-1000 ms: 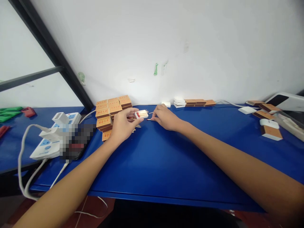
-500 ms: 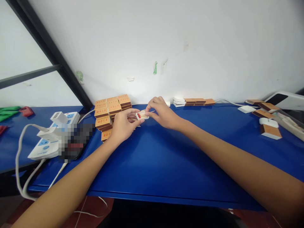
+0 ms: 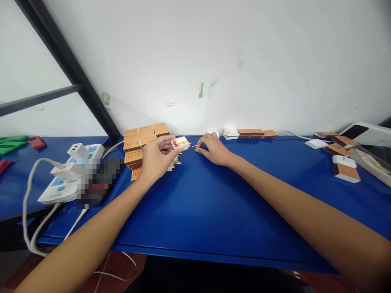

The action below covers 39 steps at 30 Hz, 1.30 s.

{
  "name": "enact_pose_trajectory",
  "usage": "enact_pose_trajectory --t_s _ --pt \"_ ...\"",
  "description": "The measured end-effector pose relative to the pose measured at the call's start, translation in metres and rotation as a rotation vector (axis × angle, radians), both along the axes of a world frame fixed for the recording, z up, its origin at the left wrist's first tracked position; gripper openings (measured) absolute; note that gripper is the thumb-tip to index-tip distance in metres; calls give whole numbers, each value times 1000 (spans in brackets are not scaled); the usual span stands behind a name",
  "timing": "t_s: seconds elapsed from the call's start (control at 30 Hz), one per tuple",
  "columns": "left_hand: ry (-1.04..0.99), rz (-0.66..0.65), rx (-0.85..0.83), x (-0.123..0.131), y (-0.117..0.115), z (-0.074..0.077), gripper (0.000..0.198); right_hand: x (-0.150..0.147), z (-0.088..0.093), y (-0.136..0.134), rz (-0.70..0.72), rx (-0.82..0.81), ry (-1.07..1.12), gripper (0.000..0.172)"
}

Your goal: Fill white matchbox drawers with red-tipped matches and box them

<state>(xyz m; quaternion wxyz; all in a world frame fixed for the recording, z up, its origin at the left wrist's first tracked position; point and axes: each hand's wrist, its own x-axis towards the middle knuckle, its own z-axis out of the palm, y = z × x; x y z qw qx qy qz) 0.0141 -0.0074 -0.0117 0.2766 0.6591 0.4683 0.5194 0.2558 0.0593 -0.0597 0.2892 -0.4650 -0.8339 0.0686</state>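
My left hand [image 3: 157,158] pinches a small white matchbox tray [image 3: 182,142] between thumb and fingers, tilted so that its red-headed matches show. Under and beside the tray lies a pile of loose matchsticks [image 3: 174,161] on the blue table, partly hidden by that hand. My right hand [image 3: 212,149] is low over the table, to the right of the tray and apart from it. Its thumb and index finger are closed on a thin matchstick [image 3: 192,146] that points left toward the pile. Stacked orange matchboxes [image 3: 133,156] stand just behind and left of my left hand.
Along the wall sit white trays [image 3: 230,133] and a row of matchboxes [image 3: 251,133]. More matchboxes [image 3: 346,173] and a white device [image 3: 368,136] lie at the right. A power strip [image 3: 58,185], with cables, and a dark phone [image 3: 105,179] are at the left.
My right hand has drawn away to the right from the tray and lowered toward the table. The tray in my left hand has risen slightly, and more of the matchstick pile shows.
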Motion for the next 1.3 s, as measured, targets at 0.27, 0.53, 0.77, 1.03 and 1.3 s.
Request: enact_pose_trajectory --t_s 0.27,0.53,0.77,1.03,1.3 --pt "-17 5 0 -2 -1 4 47 -3 0 -1 -17 42 -78 13" --pt "-39 9 -3 -1 -4 10 50 -12 17 -15 89 36 -41 10" --pt "-49 -9 30 -1 -4 12 51 -38 36 -43 216 -23 47 26" --pt "-90 -10 77 -3 -2 13 51 -68 31 -66 255 -429 441 13" --pt "-63 14 90 -2 -7 15 46 -90 17 -83 247 -188 268 11"
